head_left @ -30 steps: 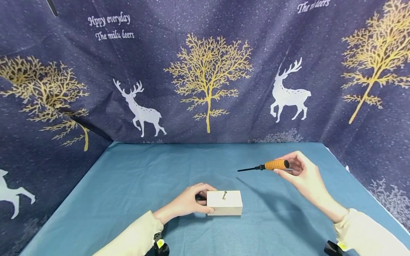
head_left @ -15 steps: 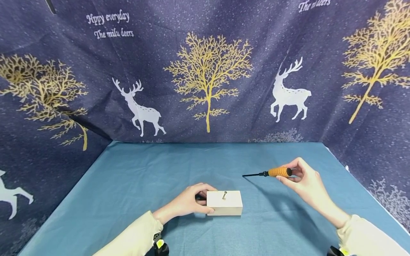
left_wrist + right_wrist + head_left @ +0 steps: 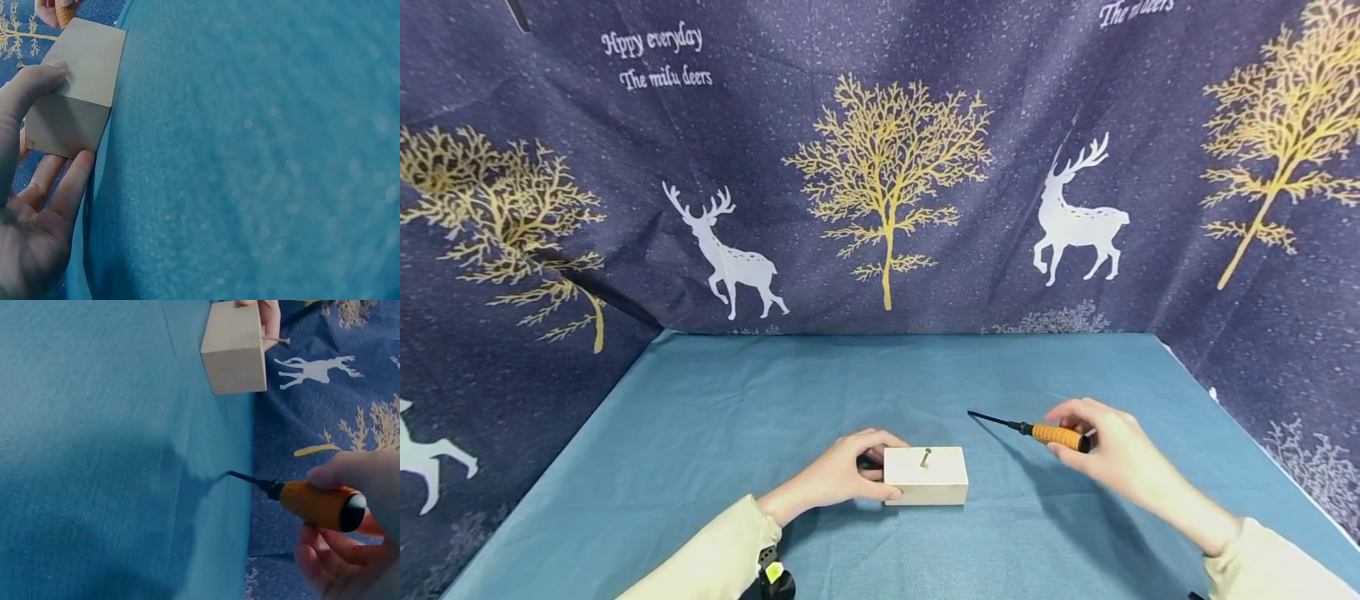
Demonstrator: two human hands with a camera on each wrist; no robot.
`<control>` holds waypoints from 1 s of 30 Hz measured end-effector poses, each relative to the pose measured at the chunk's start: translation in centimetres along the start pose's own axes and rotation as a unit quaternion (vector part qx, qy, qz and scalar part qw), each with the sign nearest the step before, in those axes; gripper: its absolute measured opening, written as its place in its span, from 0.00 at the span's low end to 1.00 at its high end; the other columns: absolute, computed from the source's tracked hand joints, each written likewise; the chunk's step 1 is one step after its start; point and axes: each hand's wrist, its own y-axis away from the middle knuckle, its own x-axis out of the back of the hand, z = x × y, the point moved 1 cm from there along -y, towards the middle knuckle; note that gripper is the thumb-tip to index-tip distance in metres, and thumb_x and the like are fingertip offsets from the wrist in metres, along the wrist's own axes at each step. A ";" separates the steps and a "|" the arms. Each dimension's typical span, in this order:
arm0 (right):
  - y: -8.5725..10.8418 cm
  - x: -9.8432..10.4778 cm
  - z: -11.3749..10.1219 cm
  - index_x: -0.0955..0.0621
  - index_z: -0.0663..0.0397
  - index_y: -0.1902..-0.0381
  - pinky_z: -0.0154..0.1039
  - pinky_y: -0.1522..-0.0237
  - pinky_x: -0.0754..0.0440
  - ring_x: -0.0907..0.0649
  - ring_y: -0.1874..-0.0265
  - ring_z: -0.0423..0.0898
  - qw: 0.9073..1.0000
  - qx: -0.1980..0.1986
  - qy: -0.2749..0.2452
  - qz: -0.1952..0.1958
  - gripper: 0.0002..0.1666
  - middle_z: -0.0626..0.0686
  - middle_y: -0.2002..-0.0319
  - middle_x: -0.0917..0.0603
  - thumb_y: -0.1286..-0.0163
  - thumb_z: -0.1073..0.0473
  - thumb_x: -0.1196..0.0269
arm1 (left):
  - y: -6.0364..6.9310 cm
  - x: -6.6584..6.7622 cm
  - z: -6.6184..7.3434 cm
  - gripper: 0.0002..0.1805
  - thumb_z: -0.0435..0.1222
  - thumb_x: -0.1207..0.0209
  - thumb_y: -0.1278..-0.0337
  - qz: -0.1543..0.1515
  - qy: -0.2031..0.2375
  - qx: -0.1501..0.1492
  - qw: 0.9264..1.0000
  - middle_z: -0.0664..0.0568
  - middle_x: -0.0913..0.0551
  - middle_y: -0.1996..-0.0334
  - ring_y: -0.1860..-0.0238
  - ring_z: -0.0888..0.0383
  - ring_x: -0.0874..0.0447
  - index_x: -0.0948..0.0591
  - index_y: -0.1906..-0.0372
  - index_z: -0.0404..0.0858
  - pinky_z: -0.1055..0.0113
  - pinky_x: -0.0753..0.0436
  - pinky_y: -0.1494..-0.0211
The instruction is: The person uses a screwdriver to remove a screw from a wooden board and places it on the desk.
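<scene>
On the blue cloth sits a pale wooden block [image 3: 927, 479], with a screw [image 3: 927, 457] standing up out of its top face. My left hand [image 3: 842, 471] grips the block's left end, thumb on the near side and fingers behind. To the right, my right hand [image 3: 1112, 446] holds a screwdriver [image 3: 1060, 437] by its orange ribbed handle between thumb and fingers. The black shaft points left and away, and its tip meets its shadow at the cloth. In the right wrist view the screw [image 3: 276, 340] sticks out from the block [image 3: 237, 353].
A blue cloth [image 3: 760, 383] covers the table. Behind it hangs a dark blue curtain [image 3: 880, 167] printed with golden trees and white deer. A black wrist device [image 3: 775, 575] shows at the left sleeve.
My right hand has come down and slightly right with the screwdriver. The handle has dropped, so the shaft now slopes up toward its tip in the head view. The left hand and block stay put.
</scene>
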 end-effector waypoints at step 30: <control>2.0 -3.3 -0.5 0.25 0.54 0.57 0.32 0.78 0.23 0.22 0.81 0.34 0.958 -0.117 -0.115 -0.236 0.21 0.45 0.74 0.18 0.40 0.50 0.29 | 0.0 0.1 0.0 0.27 0.41 0.26 0.51 0.002 0.002 -0.001 1.000 0.50 0.20 0.49 0.53 0.62 0.19 0.19 0.43 0.52 0.76 0.17 0.48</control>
